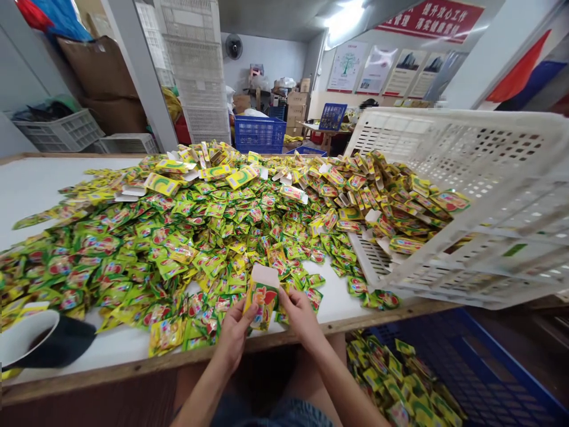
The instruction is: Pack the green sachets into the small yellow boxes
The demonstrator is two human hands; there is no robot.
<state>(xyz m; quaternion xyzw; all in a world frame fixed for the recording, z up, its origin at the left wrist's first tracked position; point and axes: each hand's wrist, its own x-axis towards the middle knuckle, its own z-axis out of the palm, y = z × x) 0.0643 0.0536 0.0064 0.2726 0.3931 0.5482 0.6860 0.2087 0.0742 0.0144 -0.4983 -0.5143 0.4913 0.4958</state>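
Note:
Low in the middle of the view, my left hand (237, 325) grips a small yellow-green printed carton (263, 299) by its left side. The carton stands tilted, its pale top flap raised. At its right edge is my right hand (300, 312), fingers pinched together; what they hold, if anything, is hidden. Just beyond both hands spreads a big heap of small green and yellow sachets (217, 228). Several cartons with pale flaps, such as a yellow one (162, 184), lie along the heap's far side.
A white perforated crate (466, 148) lies tipped on the table at right, cartons spilling from it. Below the wooden table edge (284, 338), a blue crate (480, 362) holds more cartons. A dark cup (57, 341) stands at the left front. White crates (193, 65) are stacked behind.

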